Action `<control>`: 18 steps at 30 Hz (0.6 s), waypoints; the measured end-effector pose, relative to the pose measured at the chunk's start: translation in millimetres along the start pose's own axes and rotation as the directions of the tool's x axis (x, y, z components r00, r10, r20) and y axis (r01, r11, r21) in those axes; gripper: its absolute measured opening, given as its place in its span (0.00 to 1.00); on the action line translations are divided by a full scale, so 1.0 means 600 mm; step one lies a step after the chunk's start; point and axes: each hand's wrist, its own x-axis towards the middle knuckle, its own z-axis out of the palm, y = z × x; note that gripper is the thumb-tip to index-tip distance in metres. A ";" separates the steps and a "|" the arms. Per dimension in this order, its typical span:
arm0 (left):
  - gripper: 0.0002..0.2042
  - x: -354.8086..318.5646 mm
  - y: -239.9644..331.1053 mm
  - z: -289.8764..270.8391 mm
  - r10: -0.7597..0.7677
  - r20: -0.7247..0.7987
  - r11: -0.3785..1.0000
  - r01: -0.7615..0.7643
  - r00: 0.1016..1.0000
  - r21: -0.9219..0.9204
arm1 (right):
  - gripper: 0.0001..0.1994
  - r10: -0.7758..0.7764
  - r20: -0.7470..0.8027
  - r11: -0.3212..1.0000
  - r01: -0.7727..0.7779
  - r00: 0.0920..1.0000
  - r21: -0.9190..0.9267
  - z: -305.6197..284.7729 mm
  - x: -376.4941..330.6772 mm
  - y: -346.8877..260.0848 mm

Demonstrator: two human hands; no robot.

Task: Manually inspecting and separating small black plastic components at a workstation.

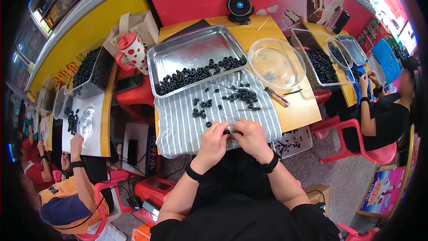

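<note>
At the front edge of the striped cloth (178,138), my left hand (214,141) and my right hand (251,136) meet with fingertips pinched. Between them is a small black part (227,131), mostly covered by the fingers; both hands seem closed on it. Just beyond lie several loose black ring-shaped parts (204,104) and a denser pile of small black parts (243,94). A metal tray (191,47) rests partly on the cloth, with many thick black rings (187,78) gathered along its near side.
Right of the tray stand a round clear plastic dish (276,80) and a pink-handled cutter (277,97). A small black fan (240,9) sits at the back; a spotted cup (133,53) stands left. A white basket (294,143) is below the table. People work at both sides.
</note>
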 end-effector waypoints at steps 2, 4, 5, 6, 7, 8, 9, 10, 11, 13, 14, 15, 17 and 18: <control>0.17 -0.002 0.001 0.001 0.003 -0.002 1.000 -0.003 1.000 0.021 | 0.03 -0.016 -0.004 1.000 0.016 1.000 0.005 0.008 -0.003 0.004; 0.18 -0.005 0.001 0.006 0.034 -0.013 0.999 -0.034 0.999 0.028 | 0.04 -0.031 0.000 0.999 0.031 1.000 0.009 0.010 -0.006 0.004; 0.19 -0.006 0.000 0.011 0.063 -0.023 0.998 -0.062 0.998 0.026 | 0.05 -0.039 0.007 0.999 0.039 0.999 0.011 0.009 -0.007 0.003; 0.19 -0.006 0.000 0.014 0.092 -0.033 0.996 -0.091 0.995 0.023 | 0.05 -0.047 0.014 0.999 0.046 0.999 0.013 0.009 -0.008 0.003; 0.20 -0.006 0.004 0.015 0.089 -0.021 0.995 -0.087 0.996 0.049 | 0.04 -0.034 0.037 0.998 0.032 0.999 0.047 0.004 -0.009 0.003; 0.20 -0.005 0.011 0.014 0.085 -0.009 0.994 -0.084 0.996 0.076 | 0.04 -0.023 0.060 0.997 0.018 0.998 0.081 -0.003 -0.009 0.004; 0.21 -0.005 0.016 0.013 0.080 0.002 0.992 -0.080 0.997 0.102 | 0.03 -0.013 0.084 0.993 0.003 0.996 0.115 -0.008 -0.010 0.003; 0.21 -0.004 0.018 0.012 0.074 0.011 0.992 -0.075 0.997 0.099 | 0.04 0.038 0.079 0.980 -0.053 0.996 0.194 -0.014 -0.012 -0.001; 0.21 -0.003 0.020 0.011 0.068 0.020 0.993 -0.070 0.997 0.097 | 0.04 0.088 0.079 0.956 -0.107 0.993 0.272 -0.020 -0.013 -0.006; 0.22 -0.001 0.019 0.011 0.090 0.033 0.992 -0.093 0.995 0.090 | 0.05 0.127 0.070 0.919 -0.144 0.989 0.367 -0.021 -0.013 -0.010; 0.22 0.000 0.015 0.010 0.119 0.037 0.989 -0.122 0.992 0.086 | 0.06 0.116 0.058 0.913 -0.130 0.991 0.386 -0.016 -0.011 -0.012; 0.23 0.002 0.013 0.010 0.148 0.042 0.985 -0.151 0.988 0.082 | 0.07 0.106 0.046 0.907 -0.115 0.993 0.405 -0.011 -0.010 -0.014; 0.23 0.001 0.013 0.010 0.126 0.053 0.988 -0.130 0.991 0.078 | 0.06 0.105 0.005 0.957 -0.102 0.994 0.271 0.003 -0.006 -0.011; 0.23 0.000 0.013 0.010 0.115 0.059 0.990 -0.120 0.992 0.076 | 0.05 0.102 -0.015 0.975 -0.097 0.995 0.202 0.008 -0.005 -0.010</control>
